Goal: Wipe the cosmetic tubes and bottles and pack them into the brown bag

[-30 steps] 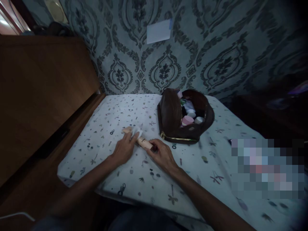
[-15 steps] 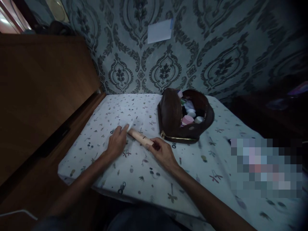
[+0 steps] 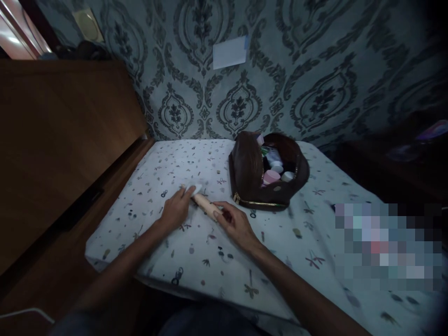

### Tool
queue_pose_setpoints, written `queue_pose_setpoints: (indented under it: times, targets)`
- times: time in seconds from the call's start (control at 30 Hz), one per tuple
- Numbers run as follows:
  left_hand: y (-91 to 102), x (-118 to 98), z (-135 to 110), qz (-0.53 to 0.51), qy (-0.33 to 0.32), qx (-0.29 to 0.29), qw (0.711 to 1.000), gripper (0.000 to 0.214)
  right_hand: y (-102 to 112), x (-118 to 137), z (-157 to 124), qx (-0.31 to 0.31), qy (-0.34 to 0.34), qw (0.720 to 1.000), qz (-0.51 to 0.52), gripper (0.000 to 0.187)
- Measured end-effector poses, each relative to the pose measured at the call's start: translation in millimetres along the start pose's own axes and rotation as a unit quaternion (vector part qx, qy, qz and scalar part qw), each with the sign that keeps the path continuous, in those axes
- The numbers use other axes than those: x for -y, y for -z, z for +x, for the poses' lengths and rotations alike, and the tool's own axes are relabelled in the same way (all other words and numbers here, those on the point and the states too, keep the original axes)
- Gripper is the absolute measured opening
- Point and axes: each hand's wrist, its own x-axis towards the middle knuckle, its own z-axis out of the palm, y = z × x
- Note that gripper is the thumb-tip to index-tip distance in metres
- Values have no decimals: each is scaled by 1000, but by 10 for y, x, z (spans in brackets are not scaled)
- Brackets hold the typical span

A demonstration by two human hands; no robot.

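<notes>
My right hand [image 3: 240,226] grips the near end of a slim beige tube [image 3: 207,205], which slants up and to the left above the bed. At the tube's far end, my left hand [image 3: 177,205] pinches a small white piece [image 3: 196,189] that looks like a tissue or wipe, pressed against that end. Blur hides its exact form. Just beyond my right hand, a brown zip bag [image 3: 247,163] stands wide open. Inside it are a pink-lidded container [image 3: 271,177], a white lid [image 3: 287,176] and other toiletries.
The bag and both hands are over a bed with a white patterned sheet [image 3: 140,205]. A wooden panel [image 3: 70,140] borders it on the left, a patterned wall [image 3: 241,107] behind. Something pixelated [image 3: 381,245] lies at the right. A white cable [image 3: 31,310] is at the lower left.
My left hand has shifted slightly right, bringing the white piece over the tube's far end. The right hand keeps its hold on the tube. The bag has stayed put.
</notes>
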Motion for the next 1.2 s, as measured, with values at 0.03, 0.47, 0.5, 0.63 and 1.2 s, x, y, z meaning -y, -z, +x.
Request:
queue_pose_setpoints:
  times: [0.03, 0.47, 0.5, 0.63, 1.2]
  targets:
    - [9, 67, 46, -2, 20, -1, 1000, 50, -1, 1, -2, 0, 7, 1000, -5, 36]
    - [57, -402, -211, -84, -111, -36, 990, 58, -34, -19, 61, 25, -154, 946, 285, 41]
    - [40, -477, -254, -70, -126, -14, 989, 62, -37, -13, 61, 27, -169, 935, 312, 37]
    - [-22, -429, -221, -28, -83, 16, 996, 62, -28, 11, 55, 37, -219, 898, 380, 35]
    - [10, 18, 43, -9, 34, 62, 997, 53, -9, -218, 102, 23, -136, 978, 157, 50]
